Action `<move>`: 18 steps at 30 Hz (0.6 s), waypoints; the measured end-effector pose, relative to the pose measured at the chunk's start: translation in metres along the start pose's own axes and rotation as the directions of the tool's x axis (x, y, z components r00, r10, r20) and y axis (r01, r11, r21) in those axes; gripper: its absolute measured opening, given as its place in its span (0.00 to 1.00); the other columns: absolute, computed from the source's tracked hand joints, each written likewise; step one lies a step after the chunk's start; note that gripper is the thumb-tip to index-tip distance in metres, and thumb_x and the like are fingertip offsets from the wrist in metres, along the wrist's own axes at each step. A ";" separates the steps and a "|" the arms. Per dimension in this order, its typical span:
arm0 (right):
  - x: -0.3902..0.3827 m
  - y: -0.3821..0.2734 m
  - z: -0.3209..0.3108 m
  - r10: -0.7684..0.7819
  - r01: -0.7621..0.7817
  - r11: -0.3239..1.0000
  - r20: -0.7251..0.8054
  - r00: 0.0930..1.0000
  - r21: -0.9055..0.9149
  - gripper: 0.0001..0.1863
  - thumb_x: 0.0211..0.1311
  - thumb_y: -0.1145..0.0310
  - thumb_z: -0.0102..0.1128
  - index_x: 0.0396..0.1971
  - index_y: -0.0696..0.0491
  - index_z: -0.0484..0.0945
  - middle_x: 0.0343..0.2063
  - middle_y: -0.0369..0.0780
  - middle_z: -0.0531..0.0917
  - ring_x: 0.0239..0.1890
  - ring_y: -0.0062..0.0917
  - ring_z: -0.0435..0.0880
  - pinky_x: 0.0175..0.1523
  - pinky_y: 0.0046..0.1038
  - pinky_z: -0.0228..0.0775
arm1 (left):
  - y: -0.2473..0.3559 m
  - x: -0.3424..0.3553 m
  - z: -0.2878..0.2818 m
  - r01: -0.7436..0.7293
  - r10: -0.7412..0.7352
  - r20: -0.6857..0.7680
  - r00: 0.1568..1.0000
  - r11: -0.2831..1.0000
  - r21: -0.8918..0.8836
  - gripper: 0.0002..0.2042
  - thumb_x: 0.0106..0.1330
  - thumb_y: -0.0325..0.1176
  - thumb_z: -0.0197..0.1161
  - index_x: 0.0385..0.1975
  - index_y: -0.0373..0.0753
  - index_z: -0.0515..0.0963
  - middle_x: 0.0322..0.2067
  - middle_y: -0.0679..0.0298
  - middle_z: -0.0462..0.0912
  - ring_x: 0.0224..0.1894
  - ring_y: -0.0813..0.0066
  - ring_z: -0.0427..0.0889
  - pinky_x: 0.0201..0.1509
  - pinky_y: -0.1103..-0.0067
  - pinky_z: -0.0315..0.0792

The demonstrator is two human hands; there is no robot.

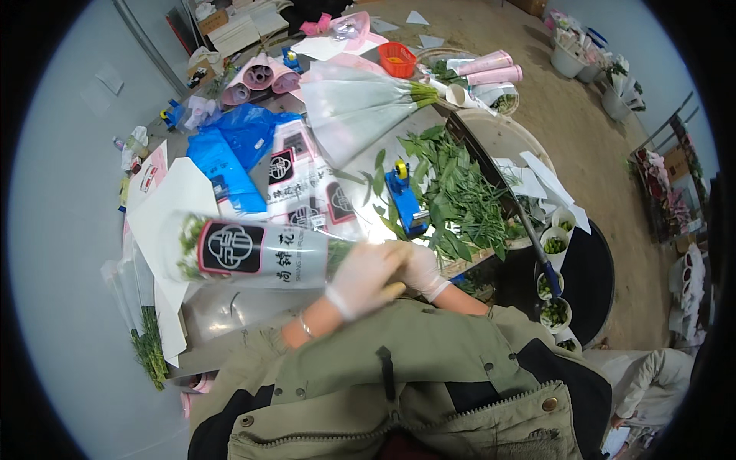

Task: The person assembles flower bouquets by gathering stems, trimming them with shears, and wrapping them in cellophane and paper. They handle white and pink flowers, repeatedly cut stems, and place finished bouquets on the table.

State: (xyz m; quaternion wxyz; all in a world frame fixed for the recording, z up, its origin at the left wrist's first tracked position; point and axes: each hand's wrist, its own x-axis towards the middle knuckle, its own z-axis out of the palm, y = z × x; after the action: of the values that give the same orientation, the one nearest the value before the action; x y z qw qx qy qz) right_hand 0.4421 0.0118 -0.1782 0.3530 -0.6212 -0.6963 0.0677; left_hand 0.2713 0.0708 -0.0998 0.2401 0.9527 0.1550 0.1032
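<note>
A white-flowered bouquet point(264, 253) in a clear sleeve with a black label lies sideways, its blooms to the left and its stem end to the right. My left hand point(362, 282), in a thin white glove, is closed around that stem end. My right hand point(424, 274), gloved too, presses against the left one with its fingers curled in. What the right fingers grip is hidden, and both hands are slightly blurred. Just beyond them stands a blue tape dispenser point(406, 201), beside a heap of cut green leaves point(468, 192).
A blue plastic bag point(230, 157) and printed sleeves point(307, 180) cover the table's left side. A large pale-wrapped bunch point(356, 107) lies at the back, near a red basket point(397, 60). Several white cups of greenery point(553, 245) line a black tub point(594, 276) at right.
</note>
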 end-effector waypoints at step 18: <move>0.050 0.152 -0.004 0.582 -0.686 0.545 0.372 0.724 0.482 0.20 0.55 0.59 0.65 0.39 0.62 0.82 0.35 0.49 0.84 0.39 0.41 0.82 0.47 0.34 0.73 | -0.066 0.088 0.127 0.427 -0.494 0.190 0.849 0.851 0.306 0.19 0.49 0.42 0.70 0.38 0.41 0.76 0.28 0.54 0.84 0.35 0.56 0.84 0.39 0.64 0.77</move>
State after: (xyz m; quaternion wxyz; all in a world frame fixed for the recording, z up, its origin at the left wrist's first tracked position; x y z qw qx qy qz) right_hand 0.5697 0.0892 -0.2356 0.4188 -0.6804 -0.3928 0.4553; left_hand 0.3715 0.1026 -0.2314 0.1530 0.9147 0.3592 -0.1048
